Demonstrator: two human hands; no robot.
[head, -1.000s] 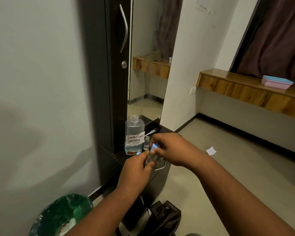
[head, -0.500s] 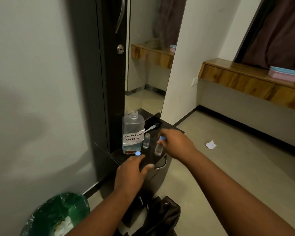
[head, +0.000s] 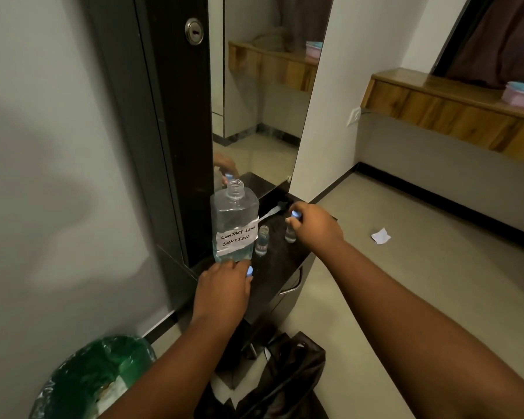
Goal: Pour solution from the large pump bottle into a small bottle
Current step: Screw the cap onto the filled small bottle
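Note:
The large clear bottle (head: 235, 225), labelled "contact lens solution" and with its neck uncapped, stands on the black counter (head: 280, 261) against the mirror. Beside it stands a small uncapped bottle (head: 262, 240). Farther right is a second small bottle (head: 291, 232) with a blue cap; my right hand (head: 315, 226) grips its top. My left hand (head: 223, 287) sits at the large bottle's base with a small blue cap (head: 249, 271) at its fingertips. The pump head (head: 274, 210) lies behind the bottles.
A tall mirror (head: 263, 95) and dark cabinet door (head: 164, 116) rise behind the counter. A green-lined bin (head: 94, 379) is at lower left, a black bag (head: 282, 379) on the floor below the counter. A paper scrap (head: 381, 235) lies on the floor; a wooden ledge (head: 454, 113) runs along the right wall.
The hands separated. My right hand set the capped small bottle down on the counter's right side; my left hand moved left toward the large bottle's base with a blue cap. The view tilted down.

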